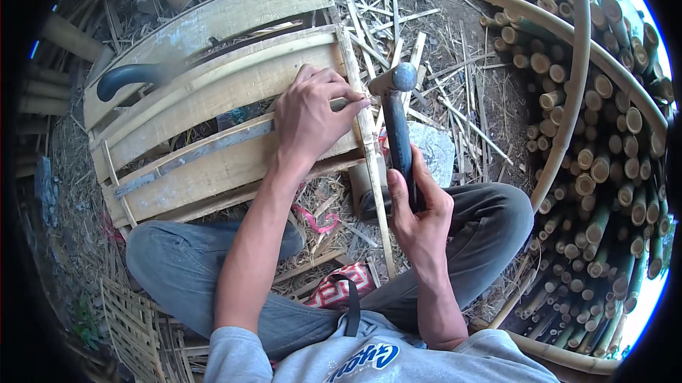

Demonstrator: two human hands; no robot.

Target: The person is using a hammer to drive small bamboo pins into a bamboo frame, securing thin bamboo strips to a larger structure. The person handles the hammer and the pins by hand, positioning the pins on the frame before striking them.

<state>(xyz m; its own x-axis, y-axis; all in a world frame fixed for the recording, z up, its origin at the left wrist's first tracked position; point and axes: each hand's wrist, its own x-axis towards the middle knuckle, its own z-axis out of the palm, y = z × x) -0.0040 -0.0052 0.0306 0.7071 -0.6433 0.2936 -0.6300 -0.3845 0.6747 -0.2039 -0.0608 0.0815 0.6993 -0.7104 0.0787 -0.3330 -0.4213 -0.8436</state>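
Observation:
A slatted wooden crate (220,92) rests in front of my crossed legs. Along its right end runs a narrow wooden strip (371,159), which sticks out toward me past the crate. My left hand (312,110) lies over the slats, thumb and fingers pinched together at this strip; whatever they pinch is too small to make out. In my right hand (424,209) is a hammer (399,134), gripped by its dark handle. The hammer stands nearly upright, its head (394,79) just right of the strip and close to my left fingertips.
Cut bamboo poles (586,163) are stacked on the right, with long curved poles (574,99) in front. A pale block (430,152) sits beyond my right hand. A dark curved handle (128,79) shows over the crate's left side. Splinters (455,63) litter the ground; woven bamboo (131,323) lies lower left.

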